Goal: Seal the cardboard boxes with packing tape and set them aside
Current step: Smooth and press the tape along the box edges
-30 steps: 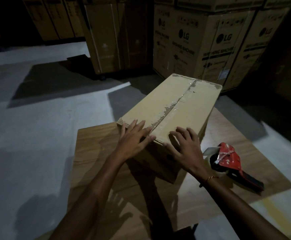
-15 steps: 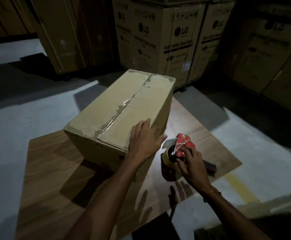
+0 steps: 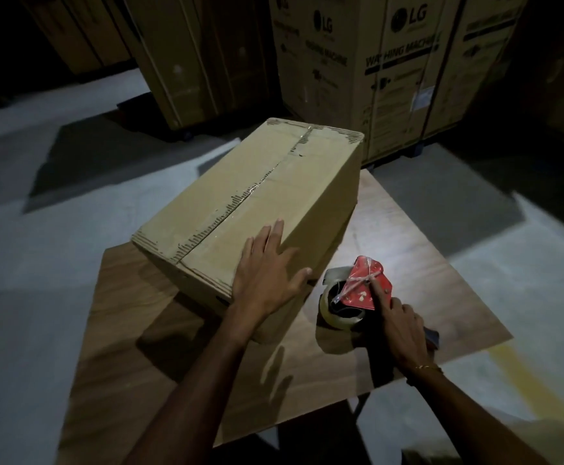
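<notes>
A long brown cardboard box (image 3: 267,196) lies on a low wooden table (image 3: 160,330), its flaps closed with a taped seam running down the top. My left hand (image 3: 267,273) lies flat with spread fingers on the box's near right corner. To the right of the box, a red tape dispenser (image 3: 361,290) with a roll of clear tape rests on the table. My right hand (image 3: 398,325) grips the dispenser's handle, with the forefinger stretched along the red plate.
Large LG washing machine cartons (image 3: 391,72) stand close behind the table, with more tall cartons (image 3: 193,55) to the back left. Grey concrete floor (image 3: 39,229) surrounds the table; a yellow line (image 3: 522,370) is painted at right.
My right hand left the box top, reached to the tape dispenser and closed round its handle. My left hand slid to the box's right corner. The view shifted right.
</notes>
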Motion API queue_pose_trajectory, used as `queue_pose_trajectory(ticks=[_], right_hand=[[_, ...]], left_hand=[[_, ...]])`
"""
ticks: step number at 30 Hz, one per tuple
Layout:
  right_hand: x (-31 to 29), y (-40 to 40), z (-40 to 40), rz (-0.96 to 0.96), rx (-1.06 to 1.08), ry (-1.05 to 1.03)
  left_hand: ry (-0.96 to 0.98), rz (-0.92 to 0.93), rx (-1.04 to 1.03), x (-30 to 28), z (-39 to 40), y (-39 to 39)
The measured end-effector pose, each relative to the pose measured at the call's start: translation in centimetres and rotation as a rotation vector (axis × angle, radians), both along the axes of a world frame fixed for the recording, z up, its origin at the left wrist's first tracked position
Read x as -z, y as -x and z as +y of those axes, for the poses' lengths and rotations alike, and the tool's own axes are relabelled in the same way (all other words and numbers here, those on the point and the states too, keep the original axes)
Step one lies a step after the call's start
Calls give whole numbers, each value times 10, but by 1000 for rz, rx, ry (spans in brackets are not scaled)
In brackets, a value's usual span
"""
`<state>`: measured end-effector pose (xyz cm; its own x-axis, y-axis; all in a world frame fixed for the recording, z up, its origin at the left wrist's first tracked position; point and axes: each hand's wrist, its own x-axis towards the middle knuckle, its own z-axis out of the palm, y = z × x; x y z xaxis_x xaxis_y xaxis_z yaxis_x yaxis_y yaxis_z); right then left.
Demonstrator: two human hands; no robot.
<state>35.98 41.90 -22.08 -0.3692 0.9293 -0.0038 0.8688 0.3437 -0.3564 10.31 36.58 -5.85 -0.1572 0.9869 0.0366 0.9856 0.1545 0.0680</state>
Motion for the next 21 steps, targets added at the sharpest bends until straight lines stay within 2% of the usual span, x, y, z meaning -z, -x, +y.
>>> queue_pose_trajectory(ticks=[3,7,10,13,16,19,21], right_hand=[[-6,-2,7,142,-9,43],[-22,-1,24,234,-41,111],[-39,2,31,369,19,219],[-63,6,33,664,140,449],[-89,13,34,944,162,646],[-123,16,32,1036,157,626],[-150,18,26,1050,111,583]], left_hand=[[-21,-20,-1,-2,-2,0],[-26,-72,-9,-5,-2,-1],[-29,-164,-17,-8,-1,1],[-55,-275,-12,-12,0,4],[-84,-429,-30,-17,1,9],[-124,-635,-49,-20,4,13],[-206,-875,-76,-24,5,16]])
